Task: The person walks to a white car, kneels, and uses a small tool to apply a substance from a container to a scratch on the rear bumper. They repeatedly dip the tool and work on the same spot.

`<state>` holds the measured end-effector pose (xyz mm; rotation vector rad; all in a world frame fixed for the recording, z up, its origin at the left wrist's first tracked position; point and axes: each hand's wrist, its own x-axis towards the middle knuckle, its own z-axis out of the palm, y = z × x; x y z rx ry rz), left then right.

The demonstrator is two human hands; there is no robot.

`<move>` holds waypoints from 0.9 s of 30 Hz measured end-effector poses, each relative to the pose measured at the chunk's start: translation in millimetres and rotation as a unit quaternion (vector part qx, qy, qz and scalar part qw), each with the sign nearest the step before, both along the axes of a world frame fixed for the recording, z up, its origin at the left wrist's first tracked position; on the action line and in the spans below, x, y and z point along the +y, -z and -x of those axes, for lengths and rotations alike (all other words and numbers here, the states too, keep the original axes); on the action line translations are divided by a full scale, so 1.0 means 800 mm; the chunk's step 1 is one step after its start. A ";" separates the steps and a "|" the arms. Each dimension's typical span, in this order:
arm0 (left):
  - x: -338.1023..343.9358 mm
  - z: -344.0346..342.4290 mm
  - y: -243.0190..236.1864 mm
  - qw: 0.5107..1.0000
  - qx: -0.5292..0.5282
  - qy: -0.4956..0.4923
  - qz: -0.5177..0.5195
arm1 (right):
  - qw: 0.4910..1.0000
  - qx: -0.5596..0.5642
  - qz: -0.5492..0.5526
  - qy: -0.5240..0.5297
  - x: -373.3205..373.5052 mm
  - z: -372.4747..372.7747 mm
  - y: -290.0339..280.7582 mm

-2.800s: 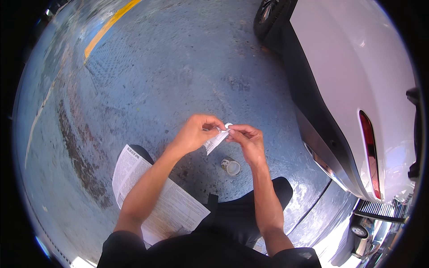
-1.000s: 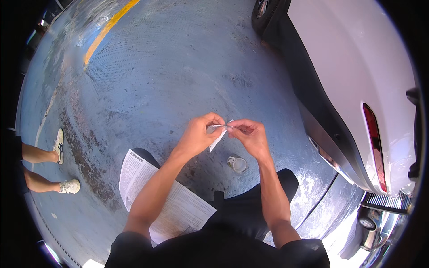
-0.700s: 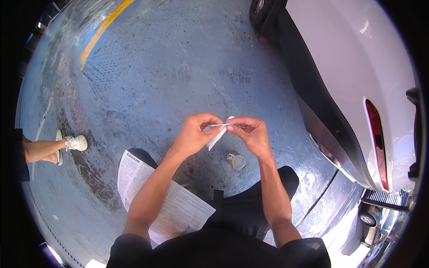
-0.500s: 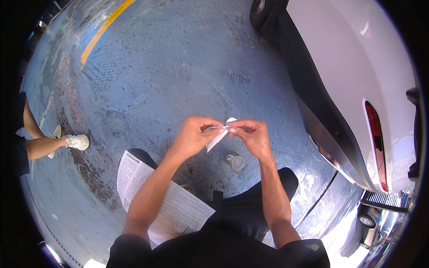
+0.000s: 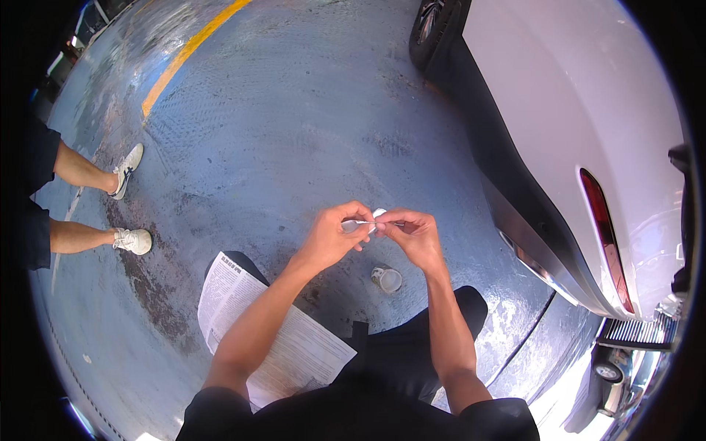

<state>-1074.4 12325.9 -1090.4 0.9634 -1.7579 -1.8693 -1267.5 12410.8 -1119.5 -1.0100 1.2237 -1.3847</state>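
Between my two hands is a small piece of white paper (image 5: 379, 212), gripped close together by both sets of fingertips. My left hand (image 5: 332, 237) pinches it with thumb and fingers, and part of it shows inside the curl of those fingers. My right hand (image 5: 414, 239) pinches the other side, its fingertips almost touching the left ones. A large printed sheet (image 5: 309, 353) lies across my left thigh, partly covered by my left forearm. Below the hands a small whitish cup (image 5: 387, 279) stands on the floor, its mouth facing up.
A white car (image 5: 566, 110) with a dark lower trim and a red rear light (image 5: 607, 239) fills the right side. Another person's legs and white shoes (image 5: 133, 241) stand at the left. A yellow line (image 5: 184, 62) crosses the blue floor (image 5: 294, 132).
The paper's loose end, which hung below the fingers, now shows within my left hand's curl. The other person's far foot has stepped out, and the whole view has shifted slightly.
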 end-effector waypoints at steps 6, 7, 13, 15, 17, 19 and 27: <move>-0.006 0.002 0.013 0.990 0.108 0.053 -0.068 | 0.999 -0.032 0.020 -0.006 0.012 0.017 0.000; -0.007 0.002 0.016 0.988 0.122 0.063 -0.070 | 0.999 -0.038 0.019 -0.009 0.013 0.018 -0.002; -0.007 0.000 0.020 0.987 0.134 0.067 -0.052 | 0.998 -0.052 0.009 -0.015 0.016 0.021 -0.010; -0.005 -0.001 0.016 0.989 0.129 0.064 -0.040 | 0.998 -0.058 -0.005 -0.015 0.015 0.022 -0.009; -0.002 -0.001 0.013 0.992 0.110 0.064 -0.015 | 0.998 -0.061 -0.031 -0.009 0.014 0.023 -0.007; 0.000 0.000 0.010 0.993 0.098 0.059 0.004 | 0.998 -0.060 -0.033 -0.012 0.013 0.024 -0.004; 0.002 0.001 0.005 0.995 0.044 0.050 0.080 | 1.000 -0.001 -0.021 0.005 0.011 0.020 -0.002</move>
